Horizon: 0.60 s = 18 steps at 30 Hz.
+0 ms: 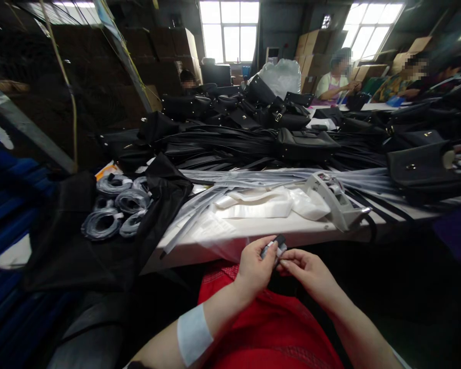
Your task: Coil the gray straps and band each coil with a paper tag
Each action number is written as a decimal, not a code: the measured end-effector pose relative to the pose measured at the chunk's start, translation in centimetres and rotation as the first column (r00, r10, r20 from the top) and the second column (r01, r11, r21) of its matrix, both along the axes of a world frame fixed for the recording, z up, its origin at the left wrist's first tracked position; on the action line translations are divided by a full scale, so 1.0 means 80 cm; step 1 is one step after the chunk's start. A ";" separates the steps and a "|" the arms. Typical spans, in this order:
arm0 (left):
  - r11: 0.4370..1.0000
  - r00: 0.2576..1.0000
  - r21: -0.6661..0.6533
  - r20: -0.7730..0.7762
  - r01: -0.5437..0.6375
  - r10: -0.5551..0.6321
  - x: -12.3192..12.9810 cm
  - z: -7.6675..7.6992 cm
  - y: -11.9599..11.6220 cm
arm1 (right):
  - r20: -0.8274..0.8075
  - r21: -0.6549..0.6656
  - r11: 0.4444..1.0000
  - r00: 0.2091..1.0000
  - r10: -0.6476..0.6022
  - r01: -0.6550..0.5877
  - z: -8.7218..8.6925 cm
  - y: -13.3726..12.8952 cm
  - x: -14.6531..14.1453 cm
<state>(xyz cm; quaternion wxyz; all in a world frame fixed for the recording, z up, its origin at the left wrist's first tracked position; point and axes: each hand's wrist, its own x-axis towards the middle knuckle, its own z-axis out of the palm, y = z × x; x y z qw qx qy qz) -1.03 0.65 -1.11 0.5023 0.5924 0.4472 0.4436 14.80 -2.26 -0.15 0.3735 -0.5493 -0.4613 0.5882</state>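
Close in front of the red apron, my left hand (256, 264) is closed on a small dark piece (278, 241) with a pale wrapping around it. My right hand (305, 266) touches the lower right end of that piece, its thumb and index finger pinched together at the wrapping. What those fingers grip is too small to make out. Both hands are just off the front edge of the white table (200, 245). Beyond them lie white sheets (253, 205) and a grey-white tape dispenser (336, 202).
Coiled straps in clear wrap (102, 224) lie on black fabric (67, 241) at the left. Long plastic-covered strips (200, 205) cross the table. Black bags (305, 143) and straps are piled behind. At the right edge a person's hand touches a black bag (418, 166). Other people sit farther back.
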 end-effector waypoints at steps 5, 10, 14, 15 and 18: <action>0.947 0.993 0.323 -0.114 0.004 0.035 0.001 0.012 -0.020 | 0.116 0.042 0.999 0.993 -0.015 0.010 -0.002 0.003 -0.010; 0.954 0.990 0.301 -0.136 -0.003 0.045 0.004 0.017 -0.016 | 0.365 0.087 0.996 0.930 -0.052 0.022 -0.002 0.002 -0.017; 0.997 0.998 -0.080 0.053 0.022 -0.018 -0.001 0.001 0.010 | 0.485 0.082 0.980 0.867 0.119 -0.181 0.006 -0.011 -0.007; 0.980 0.992 -0.194 0.126 0.045 -0.021 -0.003 -0.004 0.015 | 0.507 0.141 0.972 0.857 0.093 -0.190 0.010 -0.013 0.003; 0.896 0.958 -0.431 0.285 0.111 0.018 -0.009 -0.016 0.021 | 0.600 0.438 0.899 0.748 -0.284 -0.011 0.024 -0.002 0.061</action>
